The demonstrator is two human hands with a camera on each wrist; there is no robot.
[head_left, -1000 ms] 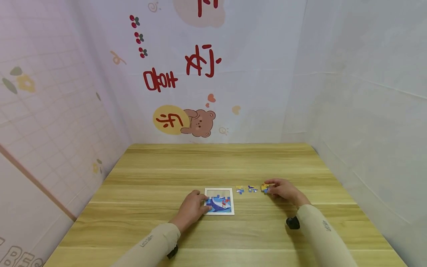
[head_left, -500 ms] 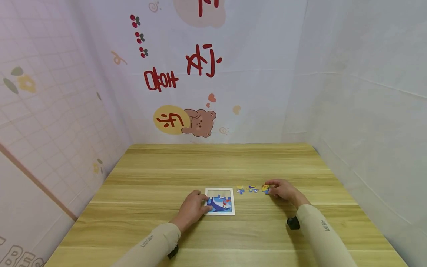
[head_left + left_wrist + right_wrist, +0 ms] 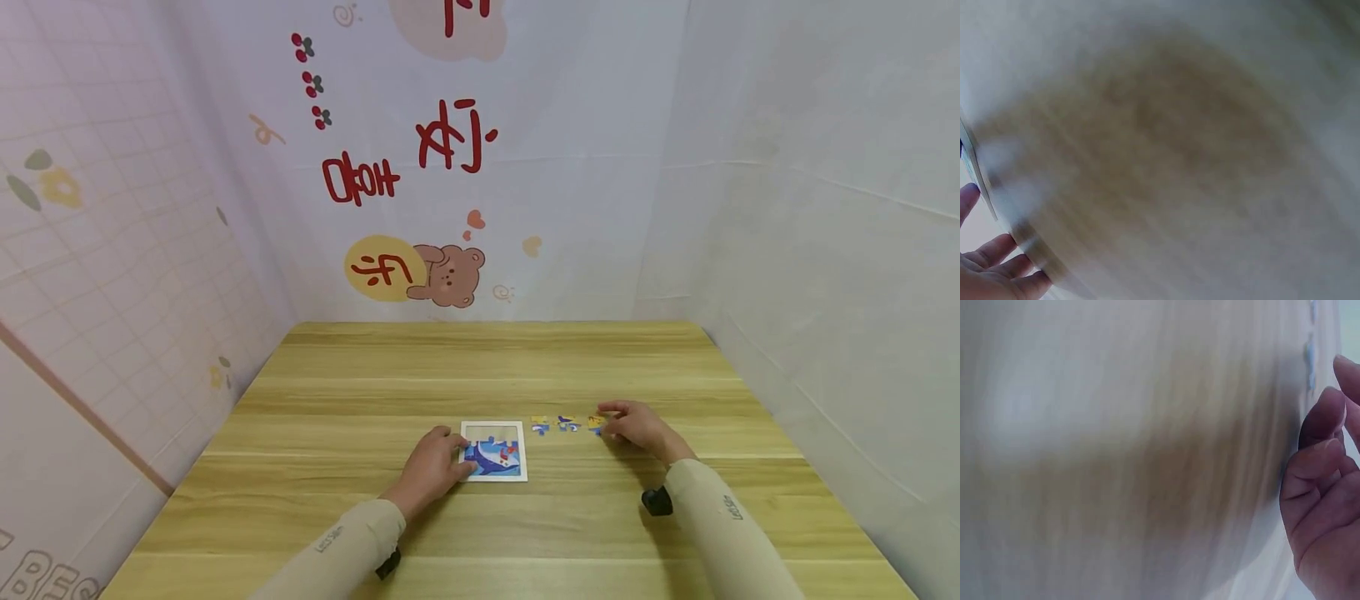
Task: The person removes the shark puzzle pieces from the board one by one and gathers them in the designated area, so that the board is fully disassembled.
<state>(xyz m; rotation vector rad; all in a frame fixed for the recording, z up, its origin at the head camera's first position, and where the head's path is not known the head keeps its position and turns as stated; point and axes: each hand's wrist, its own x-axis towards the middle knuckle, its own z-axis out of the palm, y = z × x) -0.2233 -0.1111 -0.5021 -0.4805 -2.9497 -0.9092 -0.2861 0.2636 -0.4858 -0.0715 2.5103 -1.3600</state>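
In the head view, a white-framed jigsaw puzzle [image 3: 495, 460] lies on the table, its lower part filled with a blue whale picture and its upper part bare board. My left hand [image 3: 431, 468] rests on the frame's left side, thumb and fingers spread apart. To the right of the frame, a yellow-and-blue puzzle piece [image 3: 596, 422] lies flat. The fingertips of my right hand [image 3: 639, 427] are at that piece's right edge, not visibly pinching it. Two more puzzle pieces, one yellow and white [image 3: 540, 425] and one purple and yellow [image 3: 567, 423], lie between it and the frame.
The wood-grain table [image 3: 480, 367] reaches back to a printed cloth wall [image 3: 585, 167]. Cloth also hangs along its left and right sides. A black wrist device [image 3: 657, 502] sits below the right cuff. Both wrist views are mostly blurred tabletop.
The rightmost piece looked slightly raised in my right fingers a second ago and now lies flat, with the fingertips eased off it. My left hand and the frame hold their place.
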